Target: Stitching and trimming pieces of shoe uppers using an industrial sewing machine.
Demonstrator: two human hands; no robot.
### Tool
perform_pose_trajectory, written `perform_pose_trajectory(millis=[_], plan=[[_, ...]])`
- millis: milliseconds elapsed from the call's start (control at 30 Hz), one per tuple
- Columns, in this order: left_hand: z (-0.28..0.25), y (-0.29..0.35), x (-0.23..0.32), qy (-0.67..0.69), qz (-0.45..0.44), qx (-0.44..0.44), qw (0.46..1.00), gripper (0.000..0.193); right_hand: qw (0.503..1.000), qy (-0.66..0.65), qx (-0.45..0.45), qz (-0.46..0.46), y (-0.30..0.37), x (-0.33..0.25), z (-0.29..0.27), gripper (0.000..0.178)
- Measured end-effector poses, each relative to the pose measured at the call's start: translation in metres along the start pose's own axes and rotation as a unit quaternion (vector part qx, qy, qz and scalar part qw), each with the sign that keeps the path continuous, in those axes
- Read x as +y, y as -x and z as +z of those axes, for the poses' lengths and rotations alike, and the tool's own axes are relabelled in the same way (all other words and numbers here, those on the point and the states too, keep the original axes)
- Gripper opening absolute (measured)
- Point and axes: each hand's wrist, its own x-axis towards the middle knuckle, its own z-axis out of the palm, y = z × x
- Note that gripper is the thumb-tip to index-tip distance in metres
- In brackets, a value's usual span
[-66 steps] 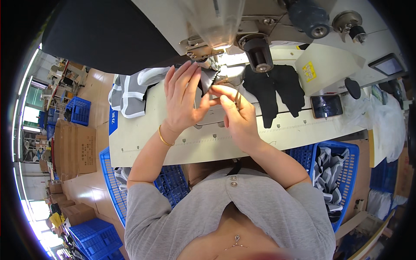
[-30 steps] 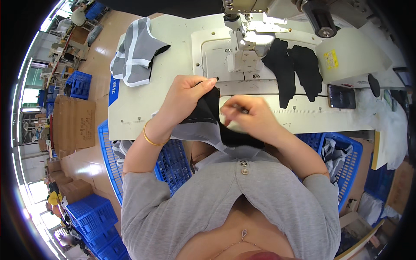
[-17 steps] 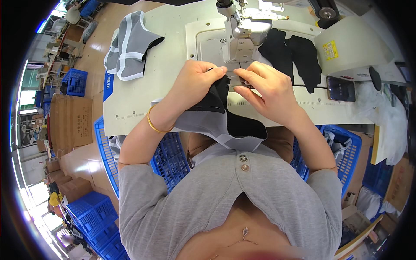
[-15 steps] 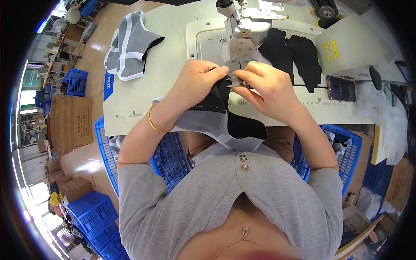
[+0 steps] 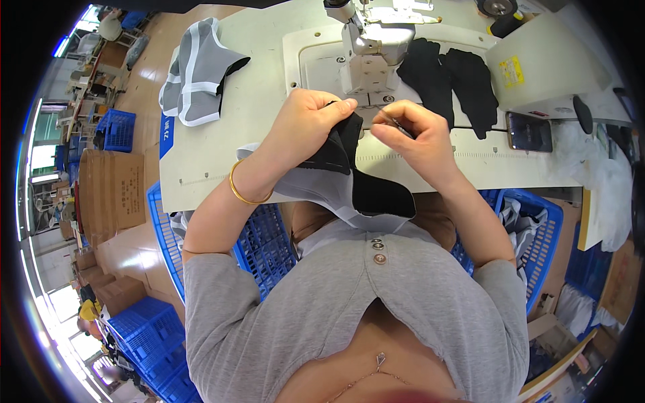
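Note:
My left hand (image 5: 310, 127) pinches the upper edge of a black and grey fabric piece (image 5: 383, 196) between thumb and fingers. The piece hangs over the table's front edge towards my lap, its black side partly folded into view. To the right of it, my right hand (image 5: 426, 141) is closed around small thread snips (image 5: 403, 129), mostly hidden by the fingers. A gap separates this hand from the fabric. Just beyond both hands stands the head of a sewing machine (image 5: 369, 64).
Grey pieces with white bands (image 5: 201, 77) lie at the table's left. Black fabric pieces (image 5: 470, 91) and a phone (image 5: 529, 131) lie right of the machine. Blue baskets (image 5: 547, 248) with fabric stand below the table edge on either side.
My right hand has drawn back to the right, away from the fabric edge, taking the snips along; their blades showed at the fabric before. The left hand keeps its hold almost unmoved.

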Motion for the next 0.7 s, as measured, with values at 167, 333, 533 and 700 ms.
perform_pose_trajectory(millis=[167,333,533,700], plan=[[0.007,0.003,0.003,-0.051,0.046,0.021,0.997,0.026,0.992,-0.101,-0.013,0.078,-0.004,0.003,0.018,0.011],[-0.001,0.014,0.004,-0.135,0.052,-0.06,0.988,0.017,0.958,-0.243,0.01,0.154,-0.009,0.006,0.011,0.009],[-0.001,0.014,-0.005,-0.011,-0.032,-0.052,0.998,0.018,0.992,-0.1,0.029,0.07,-0.004,0.009,0.01,0.015],[-0.002,0.014,-0.011,-0.009,-0.031,-0.013,0.999,0.019,0.96,0.222,-0.058,-0.158,0.017,0.002,-0.011,0.023]])
